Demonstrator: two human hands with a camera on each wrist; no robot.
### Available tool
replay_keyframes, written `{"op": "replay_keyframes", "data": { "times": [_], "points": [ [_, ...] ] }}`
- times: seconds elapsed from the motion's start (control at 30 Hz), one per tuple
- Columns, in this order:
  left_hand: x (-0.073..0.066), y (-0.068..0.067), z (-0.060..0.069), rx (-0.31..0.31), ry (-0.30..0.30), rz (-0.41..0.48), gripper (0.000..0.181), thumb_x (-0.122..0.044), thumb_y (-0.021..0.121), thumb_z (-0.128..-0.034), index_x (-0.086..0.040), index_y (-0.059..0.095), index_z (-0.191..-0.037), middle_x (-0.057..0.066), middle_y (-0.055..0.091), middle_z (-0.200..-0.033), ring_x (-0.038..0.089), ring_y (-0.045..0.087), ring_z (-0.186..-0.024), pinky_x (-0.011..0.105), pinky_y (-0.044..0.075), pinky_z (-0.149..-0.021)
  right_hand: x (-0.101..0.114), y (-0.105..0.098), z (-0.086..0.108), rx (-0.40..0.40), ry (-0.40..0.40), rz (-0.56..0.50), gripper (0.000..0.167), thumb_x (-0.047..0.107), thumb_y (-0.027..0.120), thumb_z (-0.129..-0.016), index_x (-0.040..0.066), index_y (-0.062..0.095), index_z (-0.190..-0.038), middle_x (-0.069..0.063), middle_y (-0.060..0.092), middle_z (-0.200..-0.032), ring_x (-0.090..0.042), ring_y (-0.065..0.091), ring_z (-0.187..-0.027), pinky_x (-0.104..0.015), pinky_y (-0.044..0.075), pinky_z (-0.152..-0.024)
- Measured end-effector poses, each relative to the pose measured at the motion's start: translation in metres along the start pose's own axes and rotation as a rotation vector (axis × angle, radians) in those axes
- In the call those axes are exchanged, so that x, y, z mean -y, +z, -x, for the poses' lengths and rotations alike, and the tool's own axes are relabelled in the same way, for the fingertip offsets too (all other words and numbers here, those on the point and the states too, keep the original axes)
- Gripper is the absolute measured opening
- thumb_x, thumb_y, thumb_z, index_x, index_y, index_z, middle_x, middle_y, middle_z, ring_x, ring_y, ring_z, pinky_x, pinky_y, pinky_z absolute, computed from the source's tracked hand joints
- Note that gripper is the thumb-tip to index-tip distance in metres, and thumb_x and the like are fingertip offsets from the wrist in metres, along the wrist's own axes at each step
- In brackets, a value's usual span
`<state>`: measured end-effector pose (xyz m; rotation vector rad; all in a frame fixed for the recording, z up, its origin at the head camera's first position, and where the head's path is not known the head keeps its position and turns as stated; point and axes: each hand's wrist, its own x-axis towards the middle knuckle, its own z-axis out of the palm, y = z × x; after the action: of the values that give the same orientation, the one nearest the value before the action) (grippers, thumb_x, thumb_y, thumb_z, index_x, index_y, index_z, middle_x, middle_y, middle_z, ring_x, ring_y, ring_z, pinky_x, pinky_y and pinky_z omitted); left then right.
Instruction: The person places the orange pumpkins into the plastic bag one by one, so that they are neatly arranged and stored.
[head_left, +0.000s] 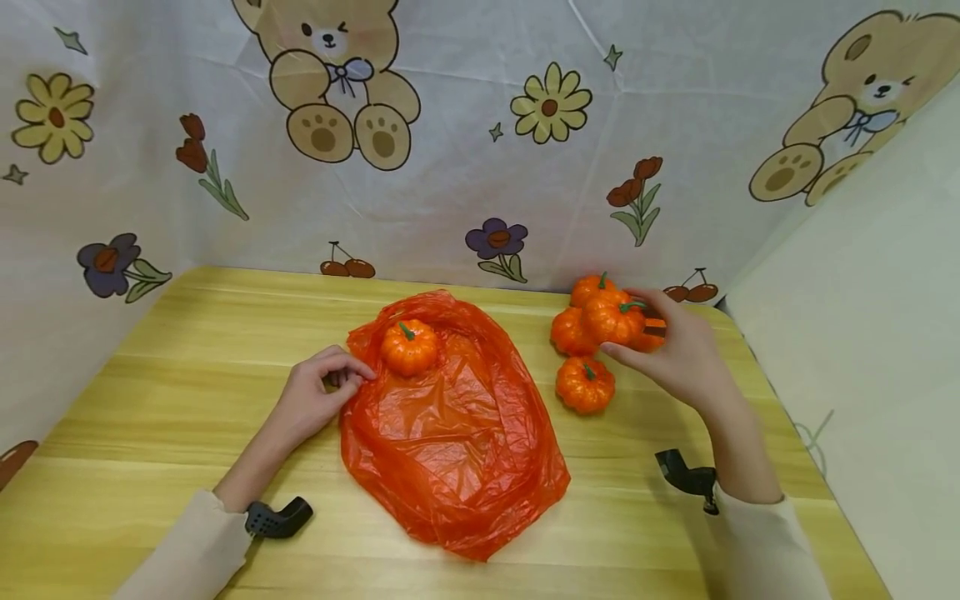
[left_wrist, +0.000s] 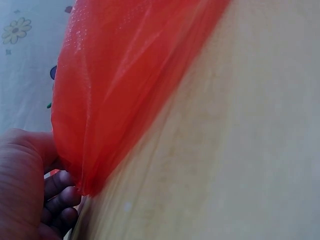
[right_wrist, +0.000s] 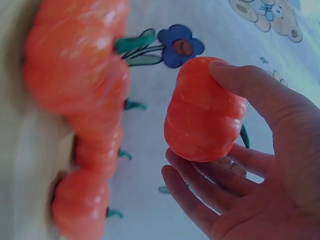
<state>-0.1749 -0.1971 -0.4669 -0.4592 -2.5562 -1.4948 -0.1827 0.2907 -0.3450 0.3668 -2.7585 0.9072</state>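
One bagged pumpkin [head_left: 409, 352]: orange and green-stemmed, resting inside the open red bag [head_left: 457, 467], toward its far left.
Red bag: thin, crinkled, see-through plastic, spread mouth-up around the middle of the wood-patterned surface [head_left: 225, 375].
Your left hand [head_left: 317, 390]: fingers and thumb pinched together on the bag's left edge, just beside the bagged pumpkin.
Your right hand [head_left: 682, 354]: fingers and thumb clamped around a held pumpkin [right_wrist: 205, 112], to the right of the bag.
Held pumpkin: raised off the surface, at the far right, close to the loose ones.
Loose pumpkins: four, all right of the bag; a far one [head_left: 587, 289], a left one [head_left: 568, 333], a right one partly hidden by your hand, and a near one [head_left: 585, 386].
Pumpkin count: seemingly an early stage, with one inside the bag, one in your grip and four on the surface.
Cloth [head_left: 442, 208]: white, hanging at the far side, printed with bears, flowers and cherries.
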Motion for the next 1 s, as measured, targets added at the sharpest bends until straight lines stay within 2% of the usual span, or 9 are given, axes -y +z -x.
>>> {"op": "replay_keyframes", "data": {
  "times": [0.17,0.3,0.5,0.67,0.77,1.0],
  "points": [
    [0.001,0.0,0.0,-0.003,0.014,-0.001,0.025,0.004,0.07,-0.0942,-0.018,0.081,-0.097,0.0,0.065,-0.09,0.016,0.053,-0.077,0.022,0.044,-0.066,0.016,0.006,-0.008,0.005,-0.02,-0.033,0.076,0.032,0.089,-0.086,0.016,0.053,-0.151,-0.014,0.063,-0.141,-0.036,0.062,-0.127,-0.059,0.053,-0.104],
    [0.001,0.0,0.0,-0.009,0.022,-0.008,0.023,0.002,0.07,-0.0947,-0.018,0.081,-0.097,0.001,0.066,-0.09,0.016,0.052,-0.076,0.022,0.043,-0.066,0.028,0.01,-0.014,0.015,-0.04,-0.051,0.074,0.032,0.089,-0.086,0.015,0.054,-0.15,-0.015,0.065,-0.138,-0.036,0.064,-0.123,-0.058,0.056,-0.098],
    [-0.001,0.0,0.0,-0.007,0.017,-0.006,0.018,-0.002,0.07,-0.0966,-0.017,0.081,-0.097,0.008,0.068,-0.092,0.016,0.052,-0.077,0.022,0.043,-0.066,0.038,0.023,-0.023,0.035,-0.074,-0.084,0.067,0.028,0.091,-0.084,0.009,0.06,-0.14,-0.014,0.067,-0.134,-0.033,0.065,-0.12,-0.056,0.055,-0.1],
    [-0.001,0.0,0.0,-0.009,0.015,0.002,0.021,0.0,0.07,-0.0958,-0.018,0.081,-0.097,0.005,0.068,-0.092,0.016,0.052,-0.077,0.022,0.043,-0.066,0.042,0.034,-0.025,0.004,-0.114,-0.123,0.064,0.024,0.092,-0.081,0.007,0.062,-0.134,-0.013,0.068,-0.13,-0.031,0.065,-0.12,-0.056,0.055,-0.101],
    [-0.001,0.0,0.0,-0.008,0.019,-0.002,0.02,-0.001,0.07,-0.0962,-0.017,0.081,-0.097,0.006,0.068,-0.093,0.016,0.052,-0.077,0.022,0.043,-0.066,0.045,0.038,-0.025,0.002,-0.127,-0.131,0.063,0.026,0.093,-0.081,0.009,0.063,-0.134,-0.01,0.069,-0.13,-0.029,0.066,-0.119,-0.055,0.056,-0.1],
    [0.001,0.001,-0.001,-0.011,0.026,-0.012,0.019,-0.001,0.07,-0.0961,-0.016,0.081,-0.098,0.007,0.068,-0.093,0.015,0.052,-0.077,0.022,0.042,-0.066,0.06,0.051,-0.027,0.074,-0.175,-0.174,0.066,0.03,0.093,-0.081,0.015,0.063,-0.137,-0.004,0.068,-0.132,-0.024,0.067,-0.119,-0.049,0.059,-0.097]
  ]
}}
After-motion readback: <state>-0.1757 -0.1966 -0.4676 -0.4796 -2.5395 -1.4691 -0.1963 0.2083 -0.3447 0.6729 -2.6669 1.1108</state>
